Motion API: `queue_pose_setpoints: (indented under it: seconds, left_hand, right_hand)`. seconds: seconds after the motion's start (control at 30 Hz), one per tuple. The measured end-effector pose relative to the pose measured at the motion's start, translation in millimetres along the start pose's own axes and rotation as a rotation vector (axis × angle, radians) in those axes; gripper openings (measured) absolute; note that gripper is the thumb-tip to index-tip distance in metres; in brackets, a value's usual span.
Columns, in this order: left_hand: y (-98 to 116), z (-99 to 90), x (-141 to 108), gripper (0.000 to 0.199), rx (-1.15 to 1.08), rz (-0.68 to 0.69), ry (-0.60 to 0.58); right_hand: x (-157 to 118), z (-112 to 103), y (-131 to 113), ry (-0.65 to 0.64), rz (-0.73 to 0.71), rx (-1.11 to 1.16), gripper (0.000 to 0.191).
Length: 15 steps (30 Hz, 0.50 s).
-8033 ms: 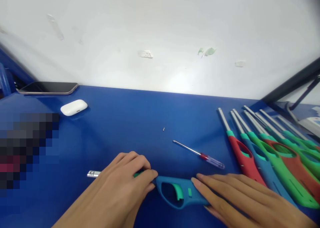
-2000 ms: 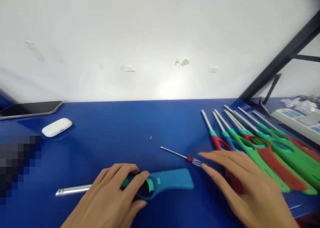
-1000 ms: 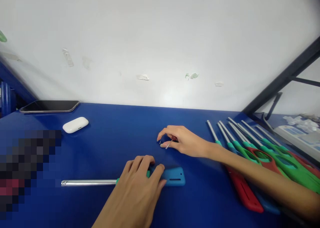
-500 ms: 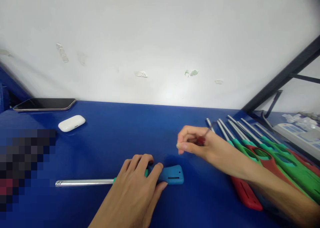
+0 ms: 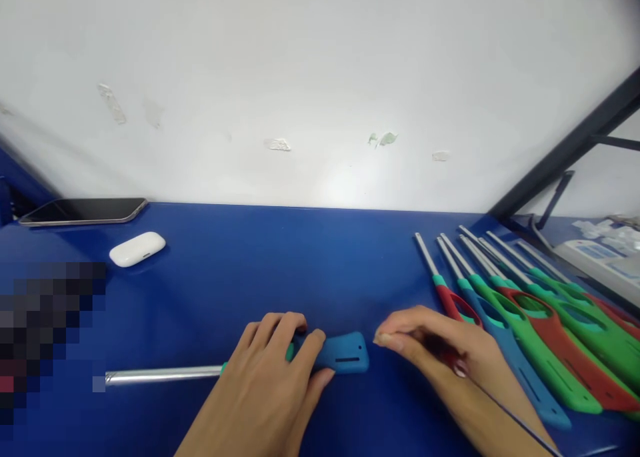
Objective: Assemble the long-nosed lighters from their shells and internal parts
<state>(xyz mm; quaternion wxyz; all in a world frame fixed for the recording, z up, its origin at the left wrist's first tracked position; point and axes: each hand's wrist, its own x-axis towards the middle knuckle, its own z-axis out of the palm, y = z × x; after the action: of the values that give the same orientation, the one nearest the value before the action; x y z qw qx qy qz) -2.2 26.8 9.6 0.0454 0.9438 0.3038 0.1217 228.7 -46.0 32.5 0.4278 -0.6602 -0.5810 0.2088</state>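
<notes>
A long-necked gas lighter with a blue handle (image 5: 346, 352) and a silver tube lies flat on the blue table, its tube pointing left. My left hand (image 5: 267, 370) is closed over its middle, hiding the trigger area. To the right of the handle's end is my right hand (image 5: 445, 367), thumb and forefinger pinched together. Tucked in its palm is a thin screwdriver (image 5: 461, 368) with a dark red handle, its shaft running back toward the lower right. Anything between the pinched fingertips is too small to make out.
Several more gas lighters in red, blue and green (image 5: 530, 330) lie side by side at the right. A phone (image 5: 83, 210) and a white earbud case (image 5: 137, 249) are at the back left. A dark frame bar (image 5: 565, 150) rises at the right, before a white wall.
My right hand has moved down and slightly right, nearer table height, and has turned so the screwdriver shaft now points to the lower right. My left hand stays on the blue lighter.
</notes>
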Motion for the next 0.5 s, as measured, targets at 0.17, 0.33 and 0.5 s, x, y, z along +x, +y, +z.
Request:
queue_pose_setpoints:
  seconds: [0.17, 0.33, 0.5]
  left_hand:
    - [-2.1, 3.4, -0.5, 0.03, -0.032, -0.003, 0.024]
    - [-3.3, 5.0, -3.6, 0.033, -0.04, 0.006, 0.009]
    - [-3.3, 6.4, -6.1, 0.033, -0.034, 0.011, 0.039]
  right_hand:
    - [-5.6, 4.1, 13.5, -0.005, -0.194, -0.042, 0.008]
    - [-5.8, 9.7, 17.7, -0.098, -0.162, 0.008, 0.012]
    - [-2.9, 14.1, 17.2, -0.12, -0.084, 0.042, 0.012]
